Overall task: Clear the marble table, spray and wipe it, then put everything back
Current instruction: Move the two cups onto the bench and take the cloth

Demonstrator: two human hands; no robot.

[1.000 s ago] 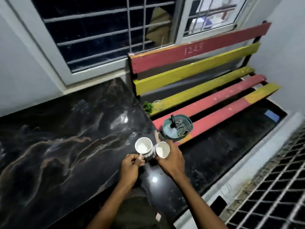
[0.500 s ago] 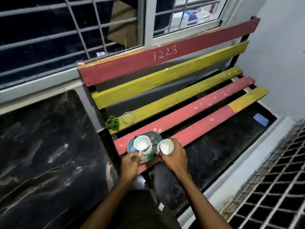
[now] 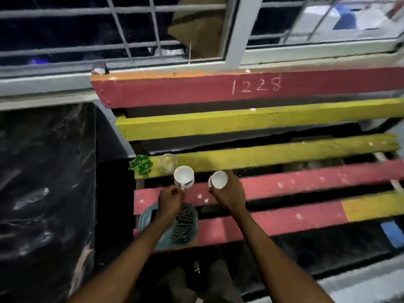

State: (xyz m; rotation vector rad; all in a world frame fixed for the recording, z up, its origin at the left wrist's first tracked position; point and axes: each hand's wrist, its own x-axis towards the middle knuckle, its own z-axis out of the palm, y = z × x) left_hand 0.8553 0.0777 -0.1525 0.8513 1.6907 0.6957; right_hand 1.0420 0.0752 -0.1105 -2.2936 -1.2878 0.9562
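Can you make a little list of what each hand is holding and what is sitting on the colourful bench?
left hand: holds a white ceramic cup by its handle
right hand: grips a second white ceramic cup
bench: red and yellow wooden slats
on bench: small green leafy plant, clear glass bowl, teal round tray with a striped cloth
black marble table: to the left
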